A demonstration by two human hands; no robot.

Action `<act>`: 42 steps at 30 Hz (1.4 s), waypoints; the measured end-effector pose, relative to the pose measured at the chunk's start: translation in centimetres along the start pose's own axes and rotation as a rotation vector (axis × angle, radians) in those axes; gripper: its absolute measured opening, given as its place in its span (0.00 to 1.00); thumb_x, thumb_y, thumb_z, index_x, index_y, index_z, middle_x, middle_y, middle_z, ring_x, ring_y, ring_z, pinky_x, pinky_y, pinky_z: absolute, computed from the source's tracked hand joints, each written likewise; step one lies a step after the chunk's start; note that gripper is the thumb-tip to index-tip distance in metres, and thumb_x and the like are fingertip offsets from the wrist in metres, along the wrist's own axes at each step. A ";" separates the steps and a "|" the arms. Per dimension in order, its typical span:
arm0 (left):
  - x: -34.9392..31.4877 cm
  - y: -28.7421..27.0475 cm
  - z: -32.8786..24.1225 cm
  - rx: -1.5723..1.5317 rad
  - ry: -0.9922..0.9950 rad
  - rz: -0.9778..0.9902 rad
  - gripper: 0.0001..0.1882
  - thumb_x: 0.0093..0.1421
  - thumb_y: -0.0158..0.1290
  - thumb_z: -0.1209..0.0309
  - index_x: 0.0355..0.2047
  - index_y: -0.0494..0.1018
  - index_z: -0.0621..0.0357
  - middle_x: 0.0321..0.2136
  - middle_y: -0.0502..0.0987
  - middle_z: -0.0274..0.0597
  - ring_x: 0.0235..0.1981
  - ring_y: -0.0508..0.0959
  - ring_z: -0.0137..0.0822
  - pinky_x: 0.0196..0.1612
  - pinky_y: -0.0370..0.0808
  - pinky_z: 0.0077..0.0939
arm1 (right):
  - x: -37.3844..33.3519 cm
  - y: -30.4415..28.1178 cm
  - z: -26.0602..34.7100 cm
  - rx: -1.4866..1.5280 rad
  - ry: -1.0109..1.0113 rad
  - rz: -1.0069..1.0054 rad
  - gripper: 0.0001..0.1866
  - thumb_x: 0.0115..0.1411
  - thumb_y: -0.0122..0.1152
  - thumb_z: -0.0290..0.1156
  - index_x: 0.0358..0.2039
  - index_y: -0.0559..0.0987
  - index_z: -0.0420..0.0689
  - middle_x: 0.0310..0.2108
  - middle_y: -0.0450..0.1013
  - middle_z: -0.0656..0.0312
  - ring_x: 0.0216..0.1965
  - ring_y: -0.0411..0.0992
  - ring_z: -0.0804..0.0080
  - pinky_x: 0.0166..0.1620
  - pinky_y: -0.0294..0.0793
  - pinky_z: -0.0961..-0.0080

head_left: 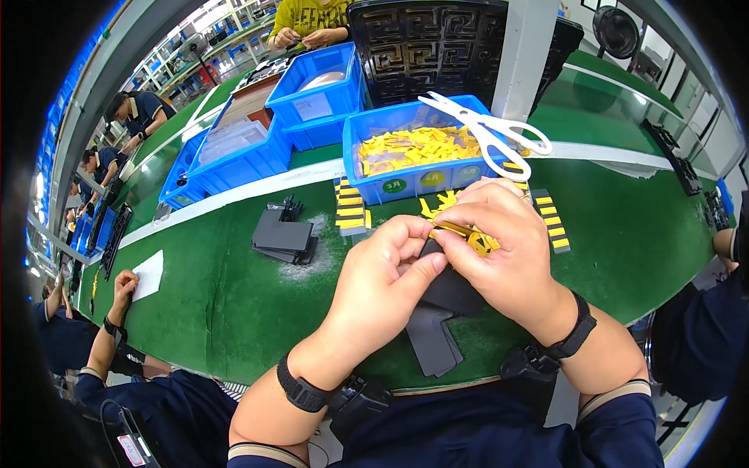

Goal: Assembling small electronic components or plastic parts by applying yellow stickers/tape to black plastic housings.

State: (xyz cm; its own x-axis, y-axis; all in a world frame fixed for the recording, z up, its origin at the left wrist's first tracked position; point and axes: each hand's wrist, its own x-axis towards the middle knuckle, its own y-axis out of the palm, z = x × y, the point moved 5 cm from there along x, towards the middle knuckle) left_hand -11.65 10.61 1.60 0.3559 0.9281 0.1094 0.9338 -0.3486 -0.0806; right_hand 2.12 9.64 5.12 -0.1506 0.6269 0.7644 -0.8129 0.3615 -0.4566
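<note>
"What are we pinching?"
"Our left hand [382, 285] fingers are pinching the black piece [456, 292] above the green surface [234, 312]; our right hand [509, 243], a yellowish strip [456, 228]."
"It's seeming light, stiff; we're favouring its edges."

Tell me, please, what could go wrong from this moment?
The white scissors lie across the blue bin with their handles overhanging its rim, so the right hand might knock them. The loose yellow pieces close by might scatter if brushed. The black sheets lie near the table's near edge and could slip off.
</note>
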 end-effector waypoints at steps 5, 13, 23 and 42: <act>-0.1 -0.2 -0.1 -0.050 0.016 -0.035 0.12 0.56 0.52 0.79 0.40 0.67 0.66 0.33 0.77 0.40 0.33 0.75 0.20 0.35 0.72 0.16 | 0.4 -0.4 -0.6 0.046 0.020 0.031 0.07 0.42 0.63 0.24 0.25 0.77 0.39 0.31 0.71 0.59 0.36 0.68 0.61 0.40 0.68 0.68; 0.3 -0.6 0.1 -0.084 -0.027 -0.079 0.11 0.56 0.51 0.80 0.40 0.67 0.67 0.34 0.78 0.41 0.33 0.76 0.22 0.36 0.73 0.17 | 0.7 -1.1 2.1 -0.216 -0.290 0.114 0.12 0.37 0.64 0.19 0.26 0.76 0.43 0.35 0.73 0.62 0.43 0.70 0.59 0.50 0.65 0.60; 0.4 -0.5 0.0 -0.208 -0.027 -0.028 0.11 0.58 0.49 0.80 0.42 0.65 0.67 0.32 0.77 0.40 0.32 0.75 0.23 0.36 0.72 0.16 | 0.5 -0.9 2.2 -0.025 -0.178 0.131 0.11 0.39 0.64 0.18 0.25 0.76 0.46 0.35 0.77 0.64 0.47 0.71 0.59 0.57 0.58 0.53; 0.2 -0.2 -0.8 -0.264 0.069 -0.016 0.13 0.60 0.47 0.79 0.46 0.65 0.66 0.37 0.78 0.42 0.38 0.75 0.24 0.41 0.72 0.17 | 0.2 -1.5 -0.4 0.147 0.079 -0.052 0.08 0.48 0.60 0.17 0.29 0.77 0.41 0.28 0.75 0.62 0.33 0.73 0.71 0.53 0.65 0.64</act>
State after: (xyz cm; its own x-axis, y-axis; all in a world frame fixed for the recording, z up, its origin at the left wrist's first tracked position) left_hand -11.72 10.79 2.41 0.3338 0.9259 0.1767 0.9135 -0.3640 0.1815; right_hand 3.50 9.53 5.81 -0.0660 0.6639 0.7449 -0.8930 0.2938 -0.3410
